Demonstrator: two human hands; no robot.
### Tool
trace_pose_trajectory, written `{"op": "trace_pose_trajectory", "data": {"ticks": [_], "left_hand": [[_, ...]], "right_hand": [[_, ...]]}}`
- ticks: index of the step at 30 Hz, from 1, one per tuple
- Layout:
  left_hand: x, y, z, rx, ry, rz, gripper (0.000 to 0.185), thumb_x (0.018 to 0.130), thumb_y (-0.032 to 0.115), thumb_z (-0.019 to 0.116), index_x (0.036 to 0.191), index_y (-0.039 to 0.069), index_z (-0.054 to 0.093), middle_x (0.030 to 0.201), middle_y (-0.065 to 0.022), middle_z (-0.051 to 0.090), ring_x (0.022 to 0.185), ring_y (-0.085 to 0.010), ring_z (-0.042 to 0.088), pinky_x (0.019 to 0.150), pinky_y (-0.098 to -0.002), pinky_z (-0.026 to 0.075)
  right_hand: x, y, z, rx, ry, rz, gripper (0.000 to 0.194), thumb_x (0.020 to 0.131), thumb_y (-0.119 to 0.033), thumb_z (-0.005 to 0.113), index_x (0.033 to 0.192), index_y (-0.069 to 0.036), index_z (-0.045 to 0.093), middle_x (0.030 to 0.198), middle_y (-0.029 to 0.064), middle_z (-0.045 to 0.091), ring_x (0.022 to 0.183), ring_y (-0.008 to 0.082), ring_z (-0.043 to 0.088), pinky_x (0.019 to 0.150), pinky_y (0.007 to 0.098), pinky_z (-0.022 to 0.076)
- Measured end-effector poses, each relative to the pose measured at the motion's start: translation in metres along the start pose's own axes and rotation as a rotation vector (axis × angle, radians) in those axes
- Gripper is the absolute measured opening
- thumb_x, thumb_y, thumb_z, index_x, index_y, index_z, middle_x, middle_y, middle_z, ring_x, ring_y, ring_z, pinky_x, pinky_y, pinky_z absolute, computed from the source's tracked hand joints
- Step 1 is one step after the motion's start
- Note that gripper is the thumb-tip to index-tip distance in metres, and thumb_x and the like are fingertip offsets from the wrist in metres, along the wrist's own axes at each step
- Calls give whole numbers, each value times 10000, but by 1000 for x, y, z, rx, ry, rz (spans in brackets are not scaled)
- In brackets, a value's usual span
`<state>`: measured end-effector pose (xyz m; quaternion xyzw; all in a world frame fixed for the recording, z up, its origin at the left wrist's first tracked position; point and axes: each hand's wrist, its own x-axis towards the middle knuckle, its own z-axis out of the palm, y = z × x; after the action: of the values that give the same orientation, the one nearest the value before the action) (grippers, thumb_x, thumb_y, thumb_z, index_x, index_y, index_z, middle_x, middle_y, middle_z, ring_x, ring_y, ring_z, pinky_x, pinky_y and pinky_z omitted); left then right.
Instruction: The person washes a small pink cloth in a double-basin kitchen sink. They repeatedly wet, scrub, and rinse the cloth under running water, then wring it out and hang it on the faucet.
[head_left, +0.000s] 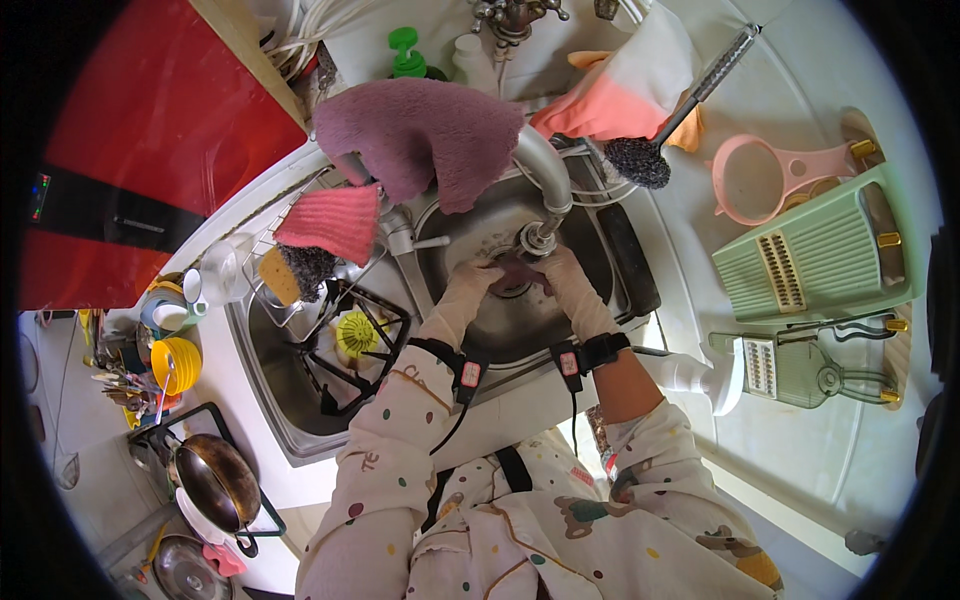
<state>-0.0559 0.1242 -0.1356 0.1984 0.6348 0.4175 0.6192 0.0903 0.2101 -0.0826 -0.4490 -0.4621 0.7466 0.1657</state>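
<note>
Both my hands, in thin pale gloves, are down in the right basin of a stainless-steel sink (442, 225). A small dark purple cloth (517, 274) stretches between my left hand (477, 276) and my right hand (561, 268), and the fingers of each grip it. The cloth lies right over the drain (511, 291) and partly hides it. Just above my right hand is the round metal end of the curved faucet spout (555, 180). A larger purple towel (427, 135) drapes over the spout's bend. The faucet's lever (431, 242) sticks out to the left.
A black stove grate (352, 401) and a yellow-green ribbed piece (357, 334) sit in the left basin. Beside it, a wire rack (279, 306) carries a pink cloth (334, 217) and a sponge (279, 277). Green graters (817, 247) and a pink strainer (750, 180) hang at right.
</note>
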Motion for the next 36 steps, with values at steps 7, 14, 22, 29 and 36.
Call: {"op": "trace_pose_trajectory", "data": {"ticks": [7, 14, 22, 29, 36], "left_hand": [[-2, 2, 5, 61, 312, 232, 301, 745, 204, 585, 956, -11, 589, 886, -90, 597, 801, -164, 548, 751, -262, 411], [9, 1, 0, -335, 117, 194, 297, 799, 223, 541, 993, -1, 571, 941, -72, 579, 838, -147, 537, 750, -258, 417], [10, -4, 10, -741, -61, 71, 315, 840, 250, 530, 1088, 60, 501, 1029, -67, 564, 943, -206, 540, 821, -373, 419], [8, -3, 18, -915, -132, 11, 358, 833, 253, 509, 1155, 105, 453, 1145, -78, 492, 1027, -215, 488, 871, -408, 398], [7, -2, 10, -885, 0, -229, 433, 797, 391, 556, 1134, 140, 456, 1128, -69, 496, 1022, -233, 479, 892, -450, 372]], "right_hand": [[8, 18, -6, 196, -99, 22, 335, 718, -6, 567, 1048, 33, 521, 887, 90, 596, 786, 160, 569, 711, 259, 449], [25, 40, -30, -122, 368, -5, 311, 730, -88, 581, 1029, -7, 560, 819, 63, 611, 760, 131, 554, 704, 258, 435], [28, 44, -23, -195, 53, -33, 395, 725, -107, 553, 1108, -21, 516, 924, 65, 584, 821, 135, 528, 734, 241, 413], [18, 39, -15, 186, -35, 54, 416, 709, -65, 548, 1121, -23, 512, 984, 74, 574, 860, 152, 532, 769, 254, 413], [15, 26, -9, -218, -19, -136, 368, 708, -94, 567, 1064, -5, 538, 912, 83, 592, 810, 160, 567, 730, 271, 444]]}}
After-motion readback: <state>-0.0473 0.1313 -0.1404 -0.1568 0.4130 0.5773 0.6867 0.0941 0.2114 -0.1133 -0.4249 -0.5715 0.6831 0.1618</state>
